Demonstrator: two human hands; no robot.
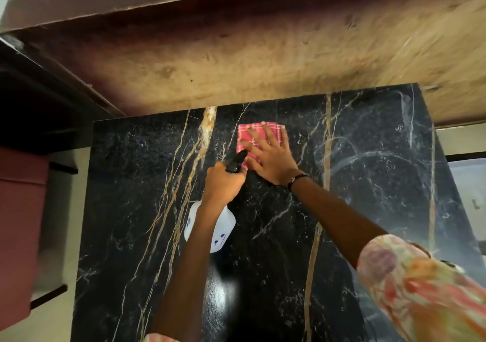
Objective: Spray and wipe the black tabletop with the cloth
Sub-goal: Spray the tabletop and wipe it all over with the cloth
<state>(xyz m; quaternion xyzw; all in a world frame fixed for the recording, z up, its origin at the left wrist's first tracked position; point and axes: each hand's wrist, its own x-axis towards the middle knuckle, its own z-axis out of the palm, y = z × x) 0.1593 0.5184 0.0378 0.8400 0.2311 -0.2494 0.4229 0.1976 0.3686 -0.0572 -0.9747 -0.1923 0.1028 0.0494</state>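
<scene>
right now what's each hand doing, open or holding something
Left hand: closed around the black trigger head of the white plastic spray bottle.
Right hand: open, fingers spread flat, pressing the pink checked cloth onto the black marble tabletop.

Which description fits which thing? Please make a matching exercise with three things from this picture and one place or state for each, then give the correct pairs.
Things:
1. cloth
2. spray bottle
3. bracelet

Descriptions:
A. gripped by the left hand
B. around the right wrist
C. pressed flat on the tabletop under the right hand

Pairs: 1-C, 2-A, 3-B
</scene>
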